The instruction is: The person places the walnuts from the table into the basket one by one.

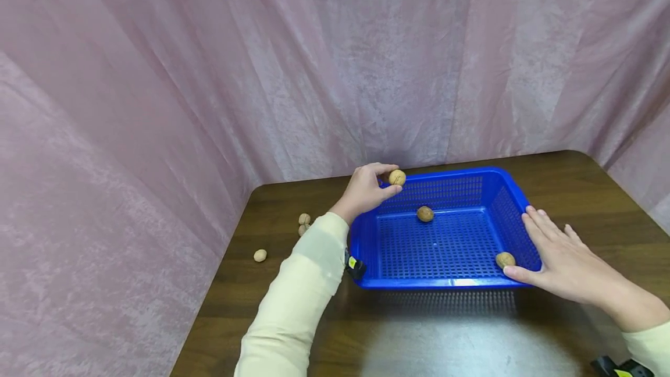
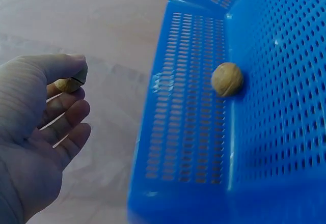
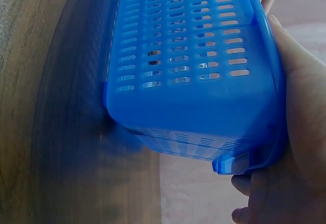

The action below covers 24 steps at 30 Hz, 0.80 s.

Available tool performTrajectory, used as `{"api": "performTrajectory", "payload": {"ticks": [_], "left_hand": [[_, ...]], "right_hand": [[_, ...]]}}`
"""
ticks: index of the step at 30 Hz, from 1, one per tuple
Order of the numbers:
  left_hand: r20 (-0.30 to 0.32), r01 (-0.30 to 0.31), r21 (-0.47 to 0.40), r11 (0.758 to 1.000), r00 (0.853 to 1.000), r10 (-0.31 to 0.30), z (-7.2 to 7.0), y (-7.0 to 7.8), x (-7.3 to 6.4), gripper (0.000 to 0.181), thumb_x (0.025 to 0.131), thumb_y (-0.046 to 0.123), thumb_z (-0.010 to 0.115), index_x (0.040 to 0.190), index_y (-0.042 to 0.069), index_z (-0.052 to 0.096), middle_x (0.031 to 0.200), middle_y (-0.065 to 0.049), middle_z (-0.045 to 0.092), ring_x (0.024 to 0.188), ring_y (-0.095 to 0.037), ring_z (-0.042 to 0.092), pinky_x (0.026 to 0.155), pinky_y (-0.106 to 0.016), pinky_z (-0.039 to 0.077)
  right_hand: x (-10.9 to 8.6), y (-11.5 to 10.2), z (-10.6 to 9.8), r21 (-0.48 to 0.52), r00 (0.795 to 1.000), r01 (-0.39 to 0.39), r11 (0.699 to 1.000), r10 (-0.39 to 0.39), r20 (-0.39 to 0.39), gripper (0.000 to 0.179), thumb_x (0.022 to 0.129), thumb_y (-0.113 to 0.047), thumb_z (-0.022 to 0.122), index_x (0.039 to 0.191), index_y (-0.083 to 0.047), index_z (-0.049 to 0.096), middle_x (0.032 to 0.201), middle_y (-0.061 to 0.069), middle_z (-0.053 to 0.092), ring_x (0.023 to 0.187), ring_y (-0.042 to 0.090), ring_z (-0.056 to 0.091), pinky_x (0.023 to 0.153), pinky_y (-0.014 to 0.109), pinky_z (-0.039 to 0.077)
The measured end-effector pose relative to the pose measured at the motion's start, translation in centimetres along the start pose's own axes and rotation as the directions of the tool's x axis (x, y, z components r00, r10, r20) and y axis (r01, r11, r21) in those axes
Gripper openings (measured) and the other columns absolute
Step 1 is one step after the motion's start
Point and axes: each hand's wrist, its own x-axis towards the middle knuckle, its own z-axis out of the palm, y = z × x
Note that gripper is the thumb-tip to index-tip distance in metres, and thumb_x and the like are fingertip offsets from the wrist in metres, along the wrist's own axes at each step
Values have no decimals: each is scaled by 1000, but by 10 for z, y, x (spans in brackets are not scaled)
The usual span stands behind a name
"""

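Observation:
My left hand (image 1: 366,191) pinches a walnut (image 1: 397,177) between thumb and fingers, above the far left corner of the blue plastic basket (image 1: 460,282). The left wrist view shows this walnut (image 2: 69,85) mostly covered by the thumb and fingers (image 2: 66,107), outside the basket wall. My right hand (image 1: 570,263) rests at the basket's near right corner, its fingers fairly straight along the right rim and its thumb on the front rim. Inside the basket, a darker walnut (image 1: 425,214) lies near the far wall. Another walnut (image 1: 505,259) is beside my right thumb.
On the brown wooden table (image 1: 235,307), left of the basket, are a lone walnut (image 1: 260,255) and a small group of walnuts (image 1: 304,219), partly hidden by my left sleeve (image 1: 293,301). A pink curtain (image 1: 340,74) hangs behind the table.

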Motion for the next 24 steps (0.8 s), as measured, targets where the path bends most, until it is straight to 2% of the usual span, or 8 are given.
{"api": "performTrajectory", "payload": {"ticks": [3, 6, 9, 12, 15, 19, 24], "left_hand": [[55, 14, 7, 1000, 998, -14, 18, 0, 15, 45, 84, 26, 77, 126, 12, 65, 102, 4, 67, 91, -14, 62, 75, -18, 48], [106, 45, -12, 999, 993, -43, 38, -6, 24, 46, 84, 25, 77, 126, 13, 65, 100, 7, 67, 91, -12, 61, 74, -17, 46], [164, 90, -40, 995, 983, -83, 56, -15, 25, 45, 83, 22, 78, 125, 14, 65, 96, 9, 67, 86, -8, 61, 73, -16, 47], [220, 108, -36, 993, 971, -98, 69, -23, 24, 45, 82, 18, 78, 125, 13, 65, 93, 8, 68, 82, -3, 61, 72, -15, 48], [261, 90, 6, 996, 961, -89, 75, -29, 24, 46, 83, 17, 78, 126, 11, 65, 94, 7, 69, 80, 0, 61, 72, -15, 47], [282, 64, 74, 995, 956, -83, 78, -30, 25, 44, 82, 18, 78, 124, 11, 66, 96, 7, 69, 79, 2, 59, 73, -14, 46], [300, 83, 100, 992, 948, -109, 83, -29, 22, 43, 82, 19, 78, 123, 12, 67, 98, 6, 69, 80, 1, 59, 72, -13, 46]], "right_hand": [[-1, 0, 0, 9, 1000, 1, 1000, -1, -3, 107, 83, -55, 68, 149, 10, 14, 157, 25, 5, 145, 27, -11, 107, 60, -15], [-1, -2, 1, 22, 1000, 2, 1000, -2, -3, 107, 83, -54, 68, 149, 9, 14, 157, 24, 6, 145, 27, -10, 107, 59, -16], [-2, -5, 3, 32, 1000, 6, 999, -6, -2, 106, 83, -54, 68, 149, 9, 14, 158, 24, 6, 145, 27, -10, 108, 57, -16], [-3, -7, 4, 38, 1000, 9, 999, -9, -2, 106, 83, -54, 68, 150, 8, 14, 158, 23, 6, 145, 26, -10, 109, 55, -17], [-3, -9, 3, 38, 1000, 12, 999, -12, -5, 106, 83, -53, 68, 150, 8, 13, 158, 23, 5, 145, 26, -11, 108, 55, -17], [-3, -9, 0, 38, 1000, 12, 999, -12, -8, 106, 83, -53, 69, 150, 8, 13, 158, 23, 5, 145, 27, -10, 108, 55, -17], [-3, -8, 1, 37, 1000, 7, 999, -7, -5, 106, 83, -54, 68, 150, 8, 13, 158, 23, 5, 145, 27, -10, 108, 55, -18]]}}
